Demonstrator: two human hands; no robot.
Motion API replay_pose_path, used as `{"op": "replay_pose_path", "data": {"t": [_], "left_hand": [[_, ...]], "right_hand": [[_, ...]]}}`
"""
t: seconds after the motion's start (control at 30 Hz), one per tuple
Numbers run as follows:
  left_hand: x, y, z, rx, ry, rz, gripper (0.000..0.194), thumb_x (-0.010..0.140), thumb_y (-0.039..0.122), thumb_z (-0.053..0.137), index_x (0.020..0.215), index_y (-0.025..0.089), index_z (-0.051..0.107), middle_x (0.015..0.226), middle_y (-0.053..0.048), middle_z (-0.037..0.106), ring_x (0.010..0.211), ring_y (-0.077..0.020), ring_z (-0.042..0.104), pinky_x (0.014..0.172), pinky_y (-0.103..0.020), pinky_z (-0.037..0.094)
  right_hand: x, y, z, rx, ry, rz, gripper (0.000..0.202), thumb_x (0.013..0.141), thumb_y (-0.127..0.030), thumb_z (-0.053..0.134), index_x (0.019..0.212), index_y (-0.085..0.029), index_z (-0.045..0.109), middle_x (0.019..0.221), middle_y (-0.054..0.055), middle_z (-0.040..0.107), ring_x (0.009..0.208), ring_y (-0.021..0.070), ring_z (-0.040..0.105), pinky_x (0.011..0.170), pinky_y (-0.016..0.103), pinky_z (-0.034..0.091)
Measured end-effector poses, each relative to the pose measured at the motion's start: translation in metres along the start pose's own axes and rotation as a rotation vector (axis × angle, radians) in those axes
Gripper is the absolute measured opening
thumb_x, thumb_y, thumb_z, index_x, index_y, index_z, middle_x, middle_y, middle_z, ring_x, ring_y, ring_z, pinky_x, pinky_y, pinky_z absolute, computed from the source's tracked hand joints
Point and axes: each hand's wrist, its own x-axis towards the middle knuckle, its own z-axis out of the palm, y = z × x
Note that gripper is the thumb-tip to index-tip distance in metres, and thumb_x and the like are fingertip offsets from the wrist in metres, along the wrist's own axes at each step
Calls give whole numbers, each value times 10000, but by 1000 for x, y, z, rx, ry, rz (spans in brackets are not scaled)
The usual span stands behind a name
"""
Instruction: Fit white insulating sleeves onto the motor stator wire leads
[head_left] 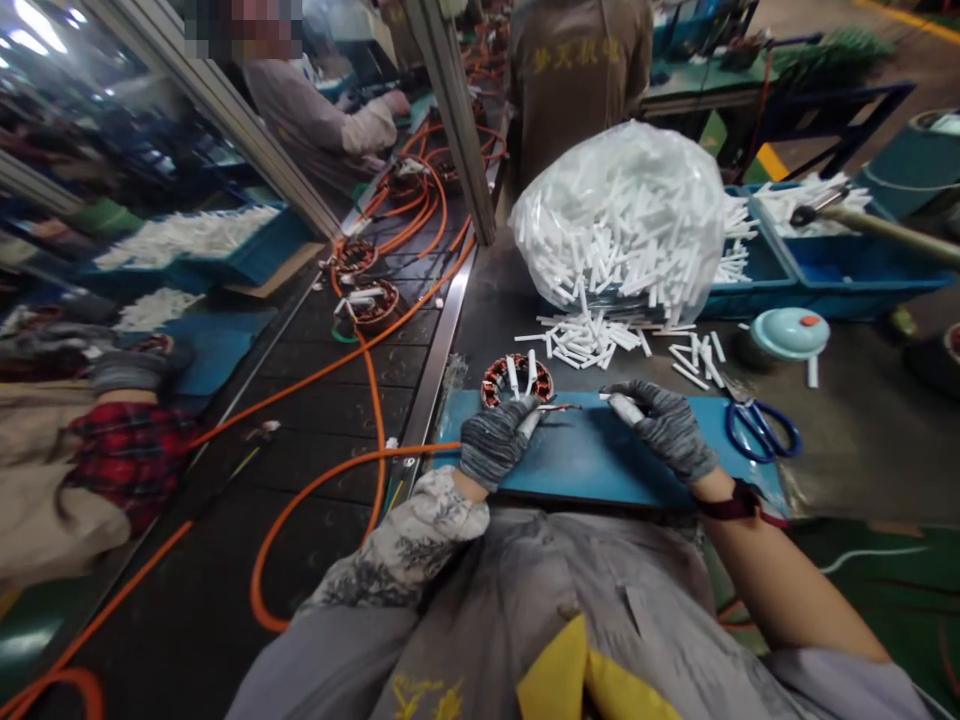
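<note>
A ring-shaped motor stator [517, 380] with copper windings lies on the blue mat [577, 460], two white tubes [513, 376] standing up from it. At its near edge, my left hand [491, 445], in a grey knitted glove with a white-wrapped thumb, is closed on the stator's thin lead wires [561, 407]. Their ends stick out to the right. My right hand [671, 430], gloved alike, pinches above the mat's right half, apart from the wires. What looks like the end of a white tube [604, 396] pokes from its fingertips. Blue-handled scissors [761, 430] lie just right of it.
Loose white tubes [592, 340] lie before a bulging clear bag [622, 220] of them. Blue bins [840, 270] and a turquoise-lidded container [789, 335] stand to the right. Leftward, a conveyor [315, 400] carries stators and an orange hose [367, 370]. Co-workers are at the left and far side.
</note>
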Motion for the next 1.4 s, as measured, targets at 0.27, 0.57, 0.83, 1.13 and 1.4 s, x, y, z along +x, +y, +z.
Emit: {"op": "replay_pose_path", "data": {"t": [0.27, 0.57, 0.83, 1.13, 1.4], "left_hand": [[-3, -7, 4, 17, 64, 13, 213, 933, 303, 661, 1095, 249, 789, 1039, -32, 803, 898, -242, 784, 852, -339, 632], [-5, -12, 7, 5, 118, 61, 222, 951, 324, 635, 1089, 235, 785, 1046, -40, 801, 894, -248, 785, 829, -340, 635], [-3, -9, 6, 10, 51, 9, 236, 939, 336, 662, 1106, 213, 775, 1050, -59, 801, 908, -259, 776, 852, -366, 620], [-3, -7, 9, 29, 174, 97, 217, 940, 330, 670, 1076, 213, 792, 1000, -55, 808, 860, -233, 782, 802, -307, 620], [-2, -8, 10, 14, 149, 70, 203, 900, 284, 711, 1071, 226, 804, 1012, -53, 807, 884, -225, 782, 827, -285, 628]], "right_hand": [[51, 17, -5, 1, -78, -22, 458, 871, -391, 652, 1278, -183, 682, 1224, 96, 746, 1067, 269, 718, 961, 426, 577], [44, 49, -59, -747, 115, 148, 286, 886, -342, 624, 1030, -155, 786, 1042, 178, 751, 977, 339, 687, 890, 474, 533], [37, 49, -53, -682, 146, 179, 297, 919, -323, 540, 995, -108, 731, 1062, 250, 717, 1034, 381, 660, 924, 525, 493], [-9, 0, 20, 217, 58, -22, 267, 835, -422, 657, 975, -211, 742, 977, 71, 789, 852, 221, 726, 804, 364, 585], [1, 0, 22, 362, 25, -2, 280, 782, -433, 750, 971, -231, 785, 989, 59, 801, 920, 239, 736, 876, 392, 577]]}}
